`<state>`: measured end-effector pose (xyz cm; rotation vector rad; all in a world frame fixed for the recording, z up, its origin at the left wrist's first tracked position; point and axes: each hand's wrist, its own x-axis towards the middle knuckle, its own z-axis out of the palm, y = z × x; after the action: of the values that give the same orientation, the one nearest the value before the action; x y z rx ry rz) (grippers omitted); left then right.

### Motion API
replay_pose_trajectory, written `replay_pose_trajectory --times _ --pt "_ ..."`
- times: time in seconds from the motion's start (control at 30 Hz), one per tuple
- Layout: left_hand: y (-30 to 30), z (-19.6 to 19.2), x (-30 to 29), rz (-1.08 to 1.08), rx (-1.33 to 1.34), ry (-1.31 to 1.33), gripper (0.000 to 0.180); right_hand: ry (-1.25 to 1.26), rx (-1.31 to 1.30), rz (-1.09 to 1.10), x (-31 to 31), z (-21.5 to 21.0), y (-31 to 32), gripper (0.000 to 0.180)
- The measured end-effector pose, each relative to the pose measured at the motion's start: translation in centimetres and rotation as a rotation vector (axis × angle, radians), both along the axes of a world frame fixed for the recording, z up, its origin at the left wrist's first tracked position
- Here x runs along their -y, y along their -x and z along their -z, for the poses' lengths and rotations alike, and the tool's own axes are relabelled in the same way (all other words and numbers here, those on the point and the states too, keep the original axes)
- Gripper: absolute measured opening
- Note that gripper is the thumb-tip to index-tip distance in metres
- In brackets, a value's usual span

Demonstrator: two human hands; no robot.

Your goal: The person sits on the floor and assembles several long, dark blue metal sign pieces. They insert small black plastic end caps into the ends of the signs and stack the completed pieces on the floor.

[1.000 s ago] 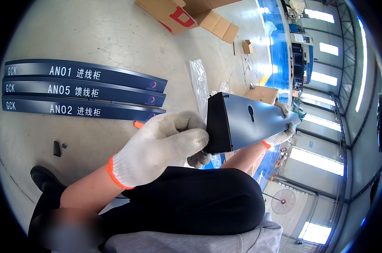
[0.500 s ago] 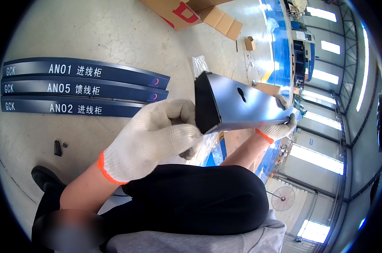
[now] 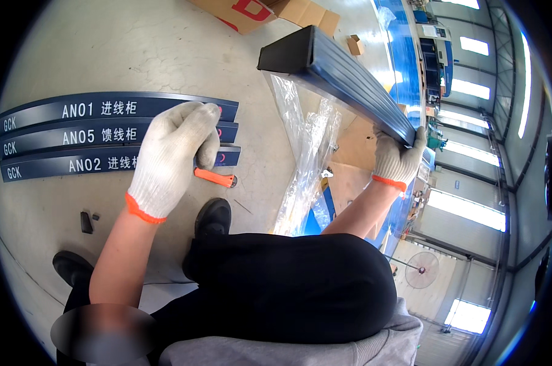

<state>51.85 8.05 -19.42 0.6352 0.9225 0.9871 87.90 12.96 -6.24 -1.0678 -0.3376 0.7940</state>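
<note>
My right hand [image 3: 401, 155], in a white knit glove with an orange cuff, grips the far end of a long dark-blue metal panel [image 3: 358, 82]. The panel is raised and tilted, its grooved side showing and a black end piece [image 3: 286, 53] at its near end. My gloved left hand [image 3: 175, 152] is apart from it, above three dark-blue labelled panels [image 3: 56, 108] laid side by side. Its fingers are curled closed; what they hold, if anything, is hidden. Just below these fingers is an orange-handled tool [image 3: 215, 177], partly hidden.
Clear plastic wrap [image 3: 303, 158] is heaped beneath the raised panel, beside flat cardboard [image 3: 355, 137]. An opened carton [image 3: 242, 13] stands at the far side. Small black pieces [image 3: 86, 222] lie on the floor at left. My shoe [image 3: 213, 216] is near the orange-handled tool.
My left hand has left the near end of the panel and moved left over the labelled panels. The held panel has risen and turned, from its smooth face to its grooved side.
</note>
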Motion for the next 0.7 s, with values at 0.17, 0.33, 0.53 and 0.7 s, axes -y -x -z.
replay_pose_trajectory --times 0.17,0.33,0.53,0.7 --pt "-0.2 2.1 -3.8 -0.248 -0.341 -0.21 0.029 0.008 -0.025 -0.078 0.3 0.6 -1.4 0.048" --pt "0.3 -1.6 -4.6 -0.311 -0.338 -0.805 0.075 0.089 -0.051 -0.012 0.1 0.7 -0.5 0.052" --pt "-0.4 -3.4 -3.4 -0.214 -0.207 -0.962 0.071 0.047 -0.095 -0.048 0.3 1.7 1.9 0.058" --pt "-0.2 -3.8 -3.1 -0.274 -0.07 -0.896 0.058 -0.067 -0.254 -0.065 1.2 1.5 1.6 0.058"
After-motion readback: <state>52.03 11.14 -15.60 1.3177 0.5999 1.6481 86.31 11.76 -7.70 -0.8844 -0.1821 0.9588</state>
